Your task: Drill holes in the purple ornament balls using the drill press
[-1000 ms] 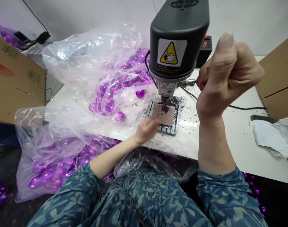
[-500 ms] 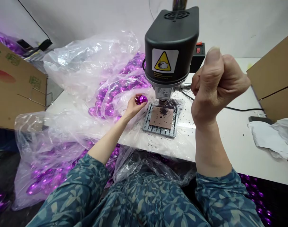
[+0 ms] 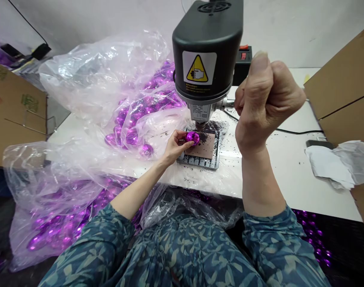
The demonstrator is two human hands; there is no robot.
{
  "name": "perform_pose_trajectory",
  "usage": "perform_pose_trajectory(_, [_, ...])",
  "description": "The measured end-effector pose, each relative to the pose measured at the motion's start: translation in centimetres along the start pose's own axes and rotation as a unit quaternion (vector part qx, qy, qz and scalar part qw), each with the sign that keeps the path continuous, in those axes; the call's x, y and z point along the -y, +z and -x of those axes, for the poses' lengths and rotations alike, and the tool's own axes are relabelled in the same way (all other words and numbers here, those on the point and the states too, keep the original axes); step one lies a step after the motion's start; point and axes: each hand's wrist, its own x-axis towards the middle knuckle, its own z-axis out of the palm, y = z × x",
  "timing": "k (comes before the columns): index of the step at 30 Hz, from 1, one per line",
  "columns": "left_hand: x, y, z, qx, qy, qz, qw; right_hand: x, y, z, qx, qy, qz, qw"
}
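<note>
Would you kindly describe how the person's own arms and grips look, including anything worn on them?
The left sleeve and right sleeve are blue with a pale leaf print and end near the elbows. The left forearm and right forearm are bare. The left grip and right grip are ungloved hands.

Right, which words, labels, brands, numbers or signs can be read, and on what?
"Attention": on the black machine head, just below the white sticker; lines beneath too small.
Wordless sign: yellow triangle with a drawn hand, on that sticker.
Silver label under the machine head: too small to read.
Green print on the left cardboard box and lower-right box: unreadable.
</note>
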Motion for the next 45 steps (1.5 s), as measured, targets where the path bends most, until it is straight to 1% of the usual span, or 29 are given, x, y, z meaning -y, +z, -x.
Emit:
perform_pose_trajectory(3, [0.7,0.1,-0.3,0.001,0.011,-0.039,0.999,0.2,0.2,0.0,-0.017,0.001,-0.026,1.000])
perform_pose_trajectory(7, [1.0,0.2,-0.5,0.012,0.031,-0.097,0.995,0.2,0.6,0.0,-0.039,-0.003,-0.025,0.999])
perform_pose_trajectory(13, [0.5,0.9,-0.3,0.050,0.090,-0.197,0.975,0.0,0.3,0.1,-0.016,0.011,-0.006,1.000])
perform_pose_trajectory(16, [0.8,1.5,0.0,0.061,0.117,-0.221,0.966,0.0,0.3,0.1,-0.017,0.005,0.003,1.000])
perform_pose_trajectory(18, [1.2,2.0,0.0,0.060,0.124,-0.213,0.967,0.0,0.3,0.1,-0.021,0.002,0.000,1.000])
perform_pose_trajectory(21, [1.6,2.5,0.1,0.057,0.111,-0.172,0.977,0.0,0.1,0.4,-0.015,0.000,-0.003,1.000])
perform_pose_trajectory(23, [1.5,2.7,0.1,0.052,0.100,-0.147,0.983,-0.2,-0.1,0.9,-0.012,-0.008,0.026,1.000])
perform_pose_trajectory(25, [1.1,2.8,0.2,0.047,0.094,-0.131,0.986,-0.3,-0.4,1.6,-0.018,-0.031,0.053,0.998])
perform_pose_trajectory(27, [0.8,2.8,0.2,0.045,0.089,-0.121,0.988,-0.4,-0.6,2.3,-0.029,-0.052,0.052,0.997])
perform_pose_trajectory(29, [0.5,2.9,0.3,0.047,0.086,-0.110,0.989,-0.4,-0.8,2.9,-0.022,-0.045,0.047,0.998])
perform_pose_trajectory(31, [0.4,2.9,0.3,0.049,0.082,-0.098,0.991,-0.5,-1.0,3.3,-0.011,-0.026,0.066,0.997])
perform_pose_trajectory(33, [0.4,2.9,0.3,0.050,0.078,-0.092,0.991,-0.6,-1.1,3.6,-0.010,-0.028,0.085,0.996])
perform_pose_trajectory(35, [0.4,2.9,0.3,0.052,0.076,-0.094,0.991,-0.8,-1.0,3.8,-0.023,-0.053,0.081,0.995])
perform_pose_trajectory(40, [0.1,2.8,0.4,0.055,0.080,-0.102,0.990,-1.8,-1.0,4.4,-0.056,-0.143,-0.003,0.988])
perform_pose_trajectory(43, [0.2,2.8,0.4,0.050,0.081,-0.095,0.991,-2.5,-1.1,4.8,-0.044,-0.201,-0.041,0.978])
perform_pose_trajectory(45, [0.3,2.8,0.3,0.049,0.078,-0.094,0.991,-2.7,-1.3,5.0,-0.025,-0.223,-0.057,0.973])
